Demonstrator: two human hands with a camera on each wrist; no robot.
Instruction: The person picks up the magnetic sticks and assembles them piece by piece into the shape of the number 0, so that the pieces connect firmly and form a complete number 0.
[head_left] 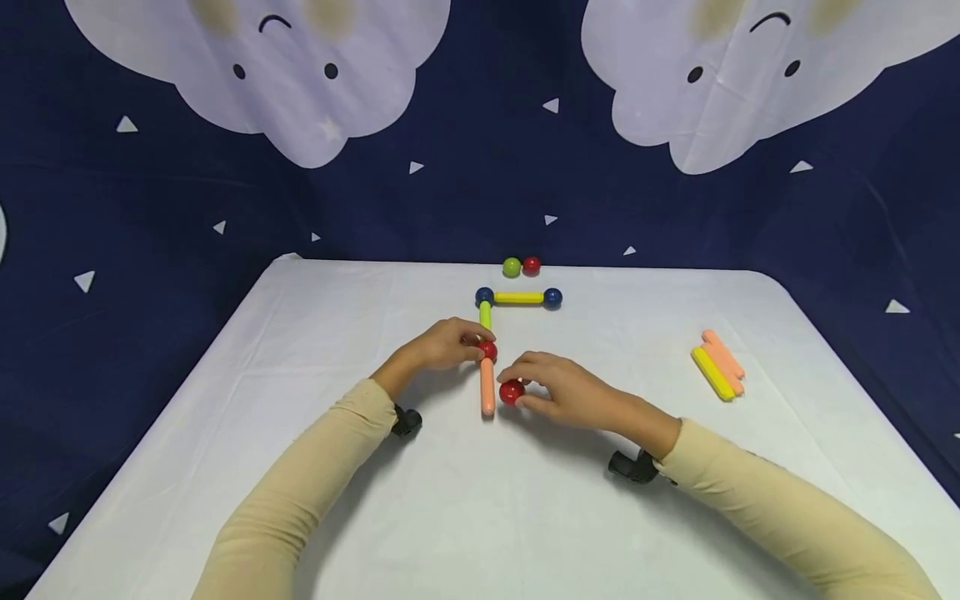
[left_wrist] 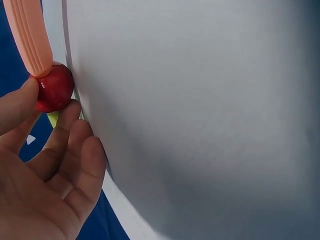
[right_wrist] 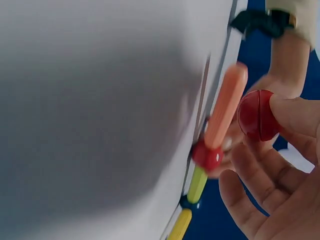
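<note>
Head cam: our L hand [head_left: 447, 343] pinches glossy red ball [head_left: 489, 351], R hand [head_left: 566, 387] its twin [head_left: 511, 393]; ridged peach rod [head_left: 487, 387] points twd us, long axis near-to-far.

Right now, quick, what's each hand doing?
Left hand: pinching the red ball joined to the orange stick.
Right hand: pinching a separate red ball.

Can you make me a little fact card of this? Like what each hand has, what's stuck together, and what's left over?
Left hand: pinches the joined red ball
Right hand: holds a loose red ball, near the joined peach stick
Joined, in order: end blue ball, yellow stick, corner blue ball, lime stick, red ball, peach stick
Leftover balls: green ball and spare red ball, near the table's far edge
Leftover sticks: spare yellow stick and peach sticks, on the table's right side
</note>
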